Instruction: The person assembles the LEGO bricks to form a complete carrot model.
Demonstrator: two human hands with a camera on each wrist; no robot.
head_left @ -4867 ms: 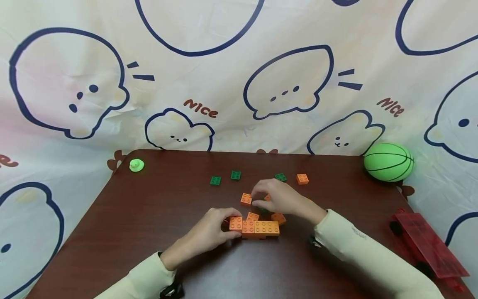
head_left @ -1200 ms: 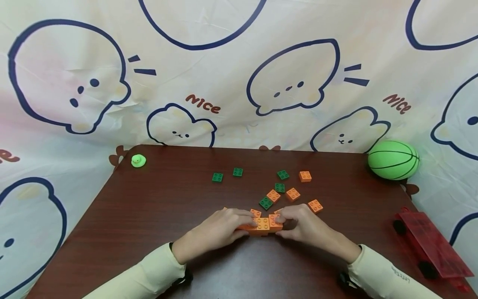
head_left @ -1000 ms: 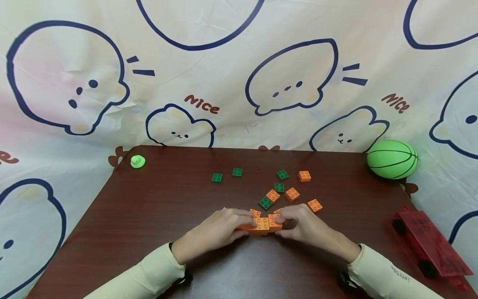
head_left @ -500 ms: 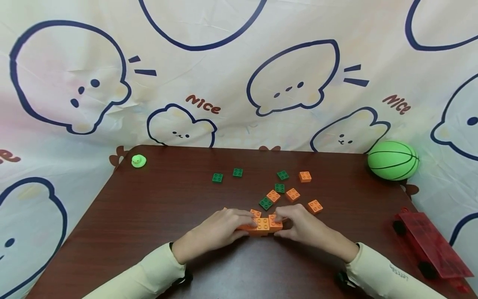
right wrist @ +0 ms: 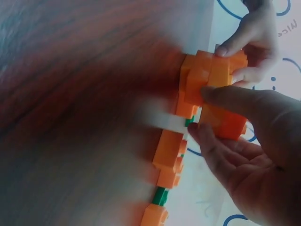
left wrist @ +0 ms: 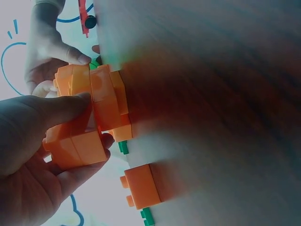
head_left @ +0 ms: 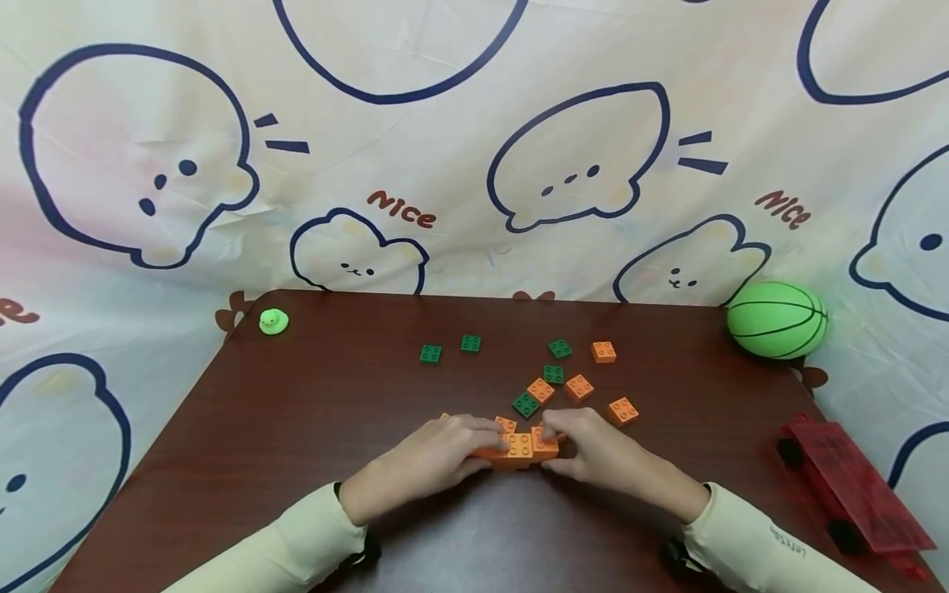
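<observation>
An assembly of joined orange toy building bricks [head_left: 519,445] stands near the middle of the table, low over the wood. My left hand [head_left: 437,449] grips its left end, thumb on the near side and fingers over the top and far side. At the other end, my right hand [head_left: 596,449] pinches the end brick [head_left: 544,442] between thumb and fingers. Thumbs on the near face of the orange assembly [left wrist: 106,101] show in the left wrist view. In the head view, the left hand hides part of it. An orange brick [head_left: 507,424] shows just behind.
Loose orange bricks [head_left: 579,388] and green bricks [head_left: 525,404] lie beyond the hands. Two green bricks [head_left: 430,353] are farther left. A green toy duck [head_left: 273,321] sits back left, a green ball [head_left: 777,320] back right, and a red toy vehicle [head_left: 856,486] at the right edge.
Since the oldest frame, my right hand has come from the loose bricks to the assembly's right end, and several loose bricks have shifted. Over the last second, the right fingers have moved only slightly.
</observation>
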